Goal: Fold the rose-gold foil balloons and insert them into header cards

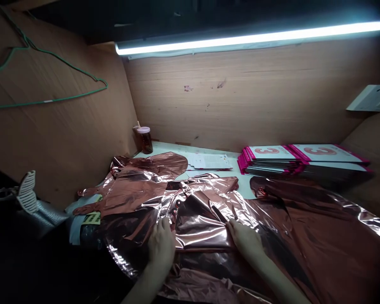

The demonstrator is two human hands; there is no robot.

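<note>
Rose-gold, folded, shiny foil sheet (202, 232), lower centre of frame: pinched at its left edge by the left hand (162, 244), at its right edge by the right hand (245, 238). Judged light, soft, slippery, easily creased; best held by opposite edges.

Left hand (162, 245) and right hand (247, 241) are holding copper-coloured foil (202, 215)
Beyond the foil, a lidded cup (145, 141) is standing and pink-edged packets (267, 153) are lying.

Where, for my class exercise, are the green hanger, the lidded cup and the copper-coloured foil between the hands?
Green hanger (48, 101): head view, on its lower bar.
Lidded cup (147, 143): head view, on its dark body.
Copper-coloured foil (202, 232): head view, on its shiny surface.
</note>
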